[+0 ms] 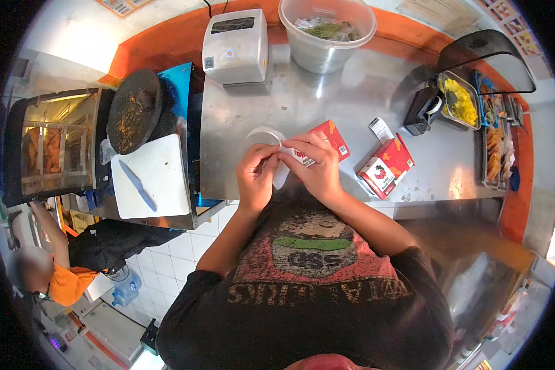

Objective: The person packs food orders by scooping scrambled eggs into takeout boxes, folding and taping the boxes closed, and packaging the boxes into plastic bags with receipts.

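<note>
My left hand and my right hand meet close in front of my chest, over the near edge of the steel counter. Thumbs and fingers of both are pinched together on a thin whitish plastic piece, which spreads out behind my left fingers and also shows below them. Its exact kind I cannot tell. Behind my right fingers lies a red and white printed box, partly covered by that hand. Farther right stands a second red and white box, with a printed paper slip at its back corner.
A white label printer and a white bucket with greens stand at the back. On the left are a knife on a cutting board and a dark stone mortar. A tray of yellow food sits right. A person in orange is at lower left.
</note>
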The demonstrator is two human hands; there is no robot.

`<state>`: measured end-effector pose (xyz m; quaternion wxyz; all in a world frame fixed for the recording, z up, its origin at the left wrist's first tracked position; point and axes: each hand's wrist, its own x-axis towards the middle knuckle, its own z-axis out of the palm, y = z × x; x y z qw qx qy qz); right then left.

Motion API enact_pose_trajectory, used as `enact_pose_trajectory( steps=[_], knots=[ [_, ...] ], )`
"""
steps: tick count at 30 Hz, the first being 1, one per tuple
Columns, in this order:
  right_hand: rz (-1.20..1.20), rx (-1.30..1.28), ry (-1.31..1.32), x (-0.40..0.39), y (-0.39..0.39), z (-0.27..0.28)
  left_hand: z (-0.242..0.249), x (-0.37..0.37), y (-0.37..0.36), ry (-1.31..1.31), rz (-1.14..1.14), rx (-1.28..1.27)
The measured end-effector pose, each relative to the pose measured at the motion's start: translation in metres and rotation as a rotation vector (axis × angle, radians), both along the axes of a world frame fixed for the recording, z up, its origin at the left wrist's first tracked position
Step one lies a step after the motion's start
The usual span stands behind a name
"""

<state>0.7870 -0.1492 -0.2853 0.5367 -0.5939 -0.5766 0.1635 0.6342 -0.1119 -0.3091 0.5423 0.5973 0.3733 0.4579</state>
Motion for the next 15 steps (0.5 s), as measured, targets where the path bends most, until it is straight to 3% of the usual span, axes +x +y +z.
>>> enact_pose_trajectory(
  steps=[8,10,15],
  knots=[
    [-0.019,-0.059,0.110,0.002,-0.002,0.002,0.018,0.000,0.001,0.133,-0.019,0.142],
    [-0.010,-0.056,0.081,0.005,-0.002,0.004,0.021,-0.002,0.003,0.272,-0.050,0.253],
    [0.031,-0.020,0.022,0.012,0.000,0.006,0.027,-0.003,0.002,0.300,-0.077,0.273]
  ],
)
